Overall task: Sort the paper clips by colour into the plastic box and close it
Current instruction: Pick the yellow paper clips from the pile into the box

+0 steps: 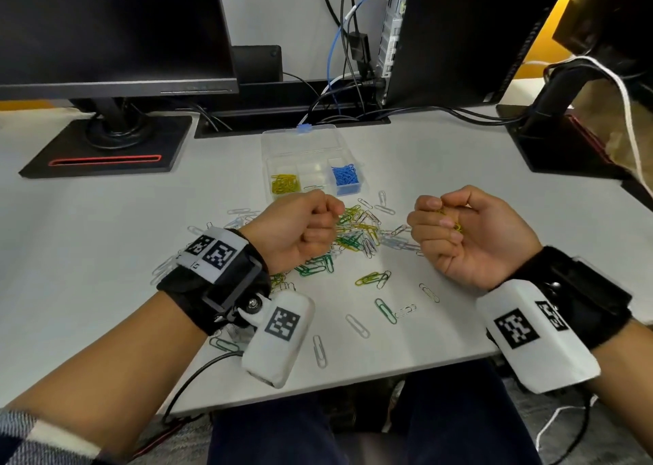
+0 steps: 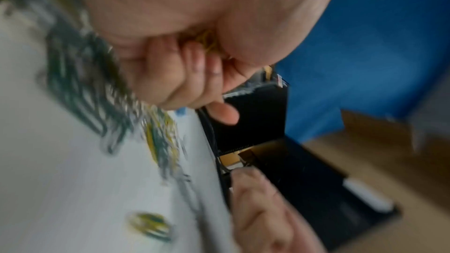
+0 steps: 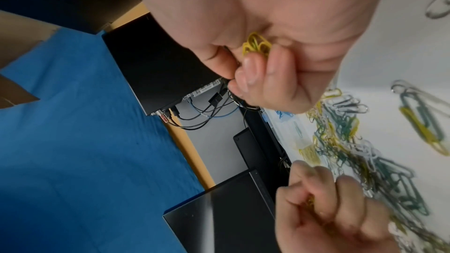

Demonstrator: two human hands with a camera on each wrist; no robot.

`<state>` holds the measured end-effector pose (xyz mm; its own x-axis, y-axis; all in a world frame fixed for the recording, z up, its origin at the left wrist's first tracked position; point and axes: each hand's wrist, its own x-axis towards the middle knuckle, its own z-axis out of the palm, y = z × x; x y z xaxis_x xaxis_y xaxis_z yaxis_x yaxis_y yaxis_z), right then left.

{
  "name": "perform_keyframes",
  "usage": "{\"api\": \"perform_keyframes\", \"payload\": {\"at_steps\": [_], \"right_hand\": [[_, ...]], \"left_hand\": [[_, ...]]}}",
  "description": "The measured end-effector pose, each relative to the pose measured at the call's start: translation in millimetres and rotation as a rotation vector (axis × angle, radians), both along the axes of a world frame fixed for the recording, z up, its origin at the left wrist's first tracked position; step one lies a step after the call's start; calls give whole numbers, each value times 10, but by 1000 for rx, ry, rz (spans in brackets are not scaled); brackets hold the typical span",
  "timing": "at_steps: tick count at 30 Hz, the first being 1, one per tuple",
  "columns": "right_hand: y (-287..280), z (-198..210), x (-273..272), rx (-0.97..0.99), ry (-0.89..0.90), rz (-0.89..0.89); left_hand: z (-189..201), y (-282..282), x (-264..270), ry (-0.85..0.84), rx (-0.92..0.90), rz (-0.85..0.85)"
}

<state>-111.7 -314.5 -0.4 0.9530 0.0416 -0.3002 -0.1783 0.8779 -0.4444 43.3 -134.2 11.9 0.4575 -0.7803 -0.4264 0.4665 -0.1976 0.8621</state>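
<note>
- A pale grey desk point(image 1: 106, 238) fills the room's foreground, with a dark monitor point(image 1: 106, 22) at ten o'clock on its black stand, a black computer tower point(image 1: 459, 33) at one o'clock, and a tangle of cables point(image 1: 346, 75) hanging between them against the wall.
- At twelve o'clock on the desk stands the clear plastic box point(image 1: 311, 162), lid thrown open toward the back. Its near row has yellow paper clips point(image 1: 284, 183) in the left compartment and blue paper clips point(image 1: 346, 176) in the right; the middle one looks nearly bare, with perhaps one pale clip.
- Just in front of the box, at the centre of the desk, lies the loose pile of paper clips point(image 1: 353, 235): green, yellow and white ones tangled together, with stragglers scattered toward six o'clock and toward nine o'clock.
- The left hand point(image 1: 300, 231) hovers over the left part of the pile, fingers curled into a fist. The left wrist view shows a bit of yellow wire tucked inside the curl, blurred.
- The right hand point(image 1: 466, 231) is held palm up at three o'clock of the pile, apart from the left hand, fingers curled round a small bunch of yellow clips point(image 3: 257, 44) pressed into the palm.
- Both wrists carry black straps with white camera housings bearing black-and-white markers.
</note>
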Motion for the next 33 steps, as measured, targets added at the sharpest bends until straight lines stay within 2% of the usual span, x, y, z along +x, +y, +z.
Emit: {"api": "perform_keyframes", "payload": {"at_steps": [1, 4, 5, 9, 14, 19, 25, 33], "right_hand": [[-6, -10, 3, -14, 18, -2], [-9, -7, 24, -79, 71, -5], [-10, 1, 29, -125, 98, -15], [-21, 28, 36, -208, 121, -21], [-2, 79, 36, -255, 130, -32], [15, 84, 41, -285, 135, -43], [-29, 72, 44, -284, 113, -11], [6, 69, 47, -269, 105, -8]], "left_hand": [[30, 3, -26, -201, 87, -61], [99, -14, -156, -1069, 386, -413], [104, -21, -203, -1188, 428, -465], [42, -35, -344, -1225, 534, -559], [12, -82, -310, -1212, 587, -585], [-3, -93, -265, -1148, 548, -603], [13, -94, -309, -1247, 467, -624], [-2, -119, -307, -1248, 486, -636]]}}
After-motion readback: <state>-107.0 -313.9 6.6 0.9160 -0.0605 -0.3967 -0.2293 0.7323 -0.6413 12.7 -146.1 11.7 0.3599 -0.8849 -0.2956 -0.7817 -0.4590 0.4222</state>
